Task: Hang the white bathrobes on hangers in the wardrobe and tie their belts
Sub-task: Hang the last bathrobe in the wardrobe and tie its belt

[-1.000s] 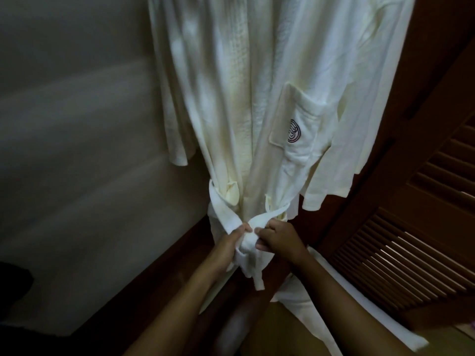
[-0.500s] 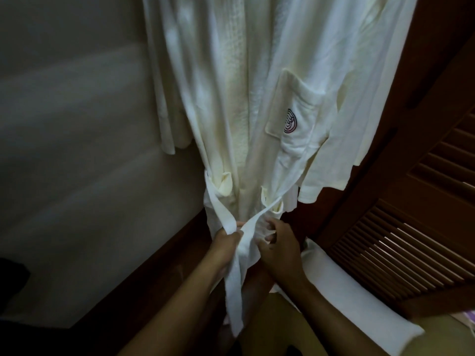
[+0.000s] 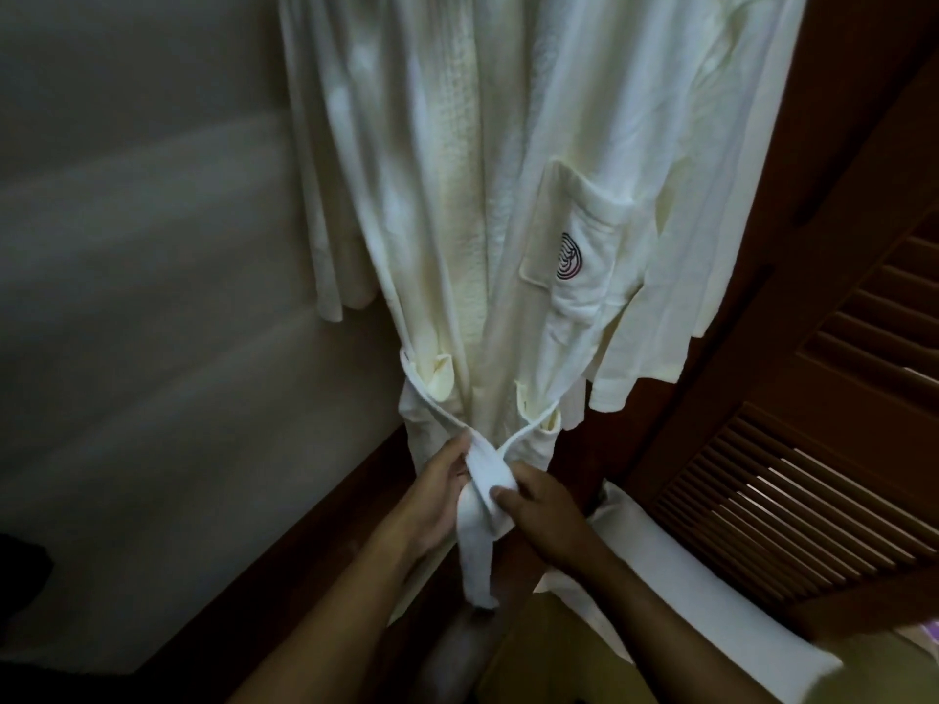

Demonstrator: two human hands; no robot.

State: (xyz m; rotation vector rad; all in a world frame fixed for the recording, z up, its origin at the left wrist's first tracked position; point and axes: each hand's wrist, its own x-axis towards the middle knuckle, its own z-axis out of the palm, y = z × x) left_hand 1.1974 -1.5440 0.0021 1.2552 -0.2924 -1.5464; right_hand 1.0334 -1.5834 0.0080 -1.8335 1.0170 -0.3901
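With the bathrobe (image 3: 508, 195) hung, its crossed belt (image 3: 477, 551) is gripped at lower centre by the left hand (image 3: 432, 500) and the right hand (image 3: 546, 508), seemingly not yet knotted.

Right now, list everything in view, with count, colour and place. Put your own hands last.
bathrobe: 1, white-cream, hanging in the centre, a sleeve down each side
belt: 1, white, crossed at the bathrobe's waist, one end hanging down between the hands
pocket: 1, cream with a dark round logo, on the bathrobe towards the picture's right
wall: 1, grey, on the left
louvred door: 1, brown wood, on the right
white cloth: 1, lower right, below the louvred door; cannot tell what it is
left hand: 1, grips the belt at the crossing
right hand: 1, pinches the belt opposite it
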